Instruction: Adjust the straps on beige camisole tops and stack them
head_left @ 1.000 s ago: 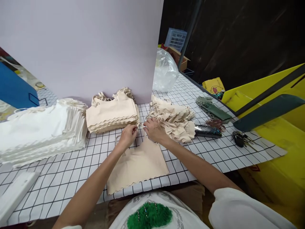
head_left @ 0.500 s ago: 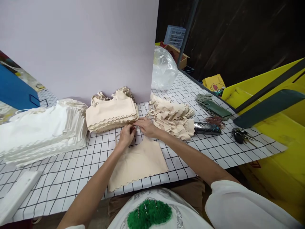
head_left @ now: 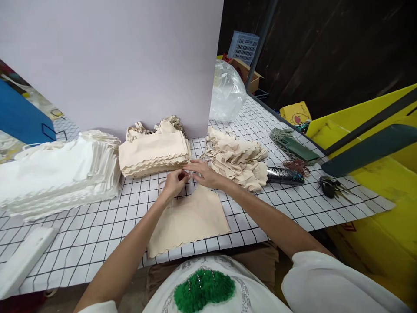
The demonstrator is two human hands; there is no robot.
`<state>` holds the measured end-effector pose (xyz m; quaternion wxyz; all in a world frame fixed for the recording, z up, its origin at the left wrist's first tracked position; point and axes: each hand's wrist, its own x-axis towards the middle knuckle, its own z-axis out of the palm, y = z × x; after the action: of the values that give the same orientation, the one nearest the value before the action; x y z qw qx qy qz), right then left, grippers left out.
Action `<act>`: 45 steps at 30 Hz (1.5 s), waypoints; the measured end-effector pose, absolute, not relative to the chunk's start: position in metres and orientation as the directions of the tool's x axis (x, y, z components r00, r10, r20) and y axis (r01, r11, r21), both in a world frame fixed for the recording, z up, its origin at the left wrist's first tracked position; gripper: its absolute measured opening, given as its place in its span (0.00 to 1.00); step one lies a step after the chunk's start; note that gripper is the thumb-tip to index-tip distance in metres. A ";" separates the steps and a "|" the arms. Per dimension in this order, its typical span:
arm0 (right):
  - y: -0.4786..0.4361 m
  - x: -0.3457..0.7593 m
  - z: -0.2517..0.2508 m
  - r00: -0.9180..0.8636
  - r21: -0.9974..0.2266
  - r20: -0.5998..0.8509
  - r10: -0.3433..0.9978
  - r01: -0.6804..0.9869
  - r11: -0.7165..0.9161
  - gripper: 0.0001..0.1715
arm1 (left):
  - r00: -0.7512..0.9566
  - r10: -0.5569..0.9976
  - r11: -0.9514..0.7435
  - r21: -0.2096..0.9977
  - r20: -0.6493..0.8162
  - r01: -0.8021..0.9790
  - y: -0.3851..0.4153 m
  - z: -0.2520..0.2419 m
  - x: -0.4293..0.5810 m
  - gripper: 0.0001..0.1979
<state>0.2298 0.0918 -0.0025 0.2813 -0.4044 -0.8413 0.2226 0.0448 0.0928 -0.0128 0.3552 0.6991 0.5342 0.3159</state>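
Observation:
A beige garment piece (head_left: 190, 221) with a wavy lower edge lies flat at the table's front edge. Over its top end, my left hand (head_left: 176, 182) is closed in a pinch; what sits between the fingertips is too small to make out. A thin beige strap loop shows beside that wrist. My right hand (head_left: 205, 174) is open, its fingers stretched to the left and apart, close to the left fingertips. Just beyond the hands is a folded stack of beige garments (head_left: 153, 150) with wavy edges. To the right of my right hand lies a loose heap of beige garments (head_left: 236, 158).
A tall stack of white garments (head_left: 61, 174) fills the left side of the grid-patterned table (head_left: 107, 243). A white bar (head_left: 31, 256) lies at front left. Rightward are a black patterned case (head_left: 285, 175), a green phone (head_left: 298, 149) and keys (head_left: 330, 187). A pale panel (head_left: 114, 65) stands behind.
My right hand's fingers have spread and straightened a little, and my left hand has turned slightly, still pinched. The garment piece stays in place; the view has shifted slightly.

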 end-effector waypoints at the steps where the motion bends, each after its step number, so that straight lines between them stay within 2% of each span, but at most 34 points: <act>1: 0.090 0.232 0.000 -0.532 -0.638 0.270 0.803 0.526 0.563 0.21 | 0.245 0.968 -0.165 0.859 0.048 0.485 0.088 -0.010 0.043 0.10; 5: 0.082 0.238 0.011 -0.530 -0.733 0.241 0.813 0.450 0.510 0.09 | 0.261 0.965 -0.025 0.976 -0.034 0.219 0.067 0.006 0.037 0.16; 8: 0.076 0.240 0.018 -0.518 -0.812 0.228 0.825 0.366 0.454 0.07 | 0.231 0.968 0.081 0.992 -0.101 0.096 0.055 0.018 0.036 0.17; 12: 0.069 0.243 0.025 -0.539 -0.921 0.145 0.830 0.234 0.312 0.09 | 0.247 0.955 0.148 0.986 -0.163 0.078 0.048 0.031 0.036 0.14; 21: 0.080 0.266 0.041 -0.512 -0.940 0.059 0.857 0.260 0.220 0.14 | 0.352 0.894 0.225 0.957 -0.278 0.184 0.046 0.039 0.019 0.08; 24: 0.090 0.270 0.040 -0.486 -0.925 0.082 0.870 0.287 0.248 0.13 | 0.323 0.905 0.231 0.958 -0.276 0.173 0.045 0.037 0.019 0.10; 28: 0.087 0.262 0.043 -0.514 -0.836 0.138 0.847 0.398 0.377 0.11 | 0.316 0.910 0.242 0.963 -0.269 0.122 0.043 0.041 0.024 0.11; 30: 0.081 0.253 0.045 -0.590 -0.864 0.123 0.798 0.331 0.379 0.13 | 0.328 0.910 0.231 0.967 -0.255 0.109 0.042 0.045 0.028 0.12; 34: 0.070 0.240 0.039 -0.675 -0.963 0.064 0.735 0.152 0.224 0.15 | 0.328 0.918 0.198 0.974 -0.223 0.106 0.041 0.048 0.031 0.14; 36: 0.069 0.238 0.034 -0.632 -0.972 0.048 0.774 0.149 0.182 0.14 | 0.318 0.923 0.189 0.975 -0.216 0.114 0.041 0.047 0.031 0.14; 39: 0.067 0.239 0.034 -0.581 -0.955 0.039 0.813 0.218 0.202 0.12 | 0.295 0.938 0.140 0.979 -0.180 0.150 0.039 0.042 0.029 0.13; 42: 0.061 0.241 0.039 -0.564 -0.928 0.077 0.822 0.261 0.266 0.09 | 0.301 0.951 -0.015 0.964 -0.069 0.266 0.032 0.033 0.027 0.10; 45: 0.050 0.245 0.037 -0.515 -0.931 0.112 0.850 0.245 0.272 0.08 | 0.339 0.941 -0.167 0.854 -0.012 0.493 0.016 0.017 0.023 0.07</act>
<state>0.2453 0.0505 0.0375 0.3195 -0.3747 -0.7306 0.4730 0.0234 0.0158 0.0175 0.4038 0.7118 0.5033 0.2773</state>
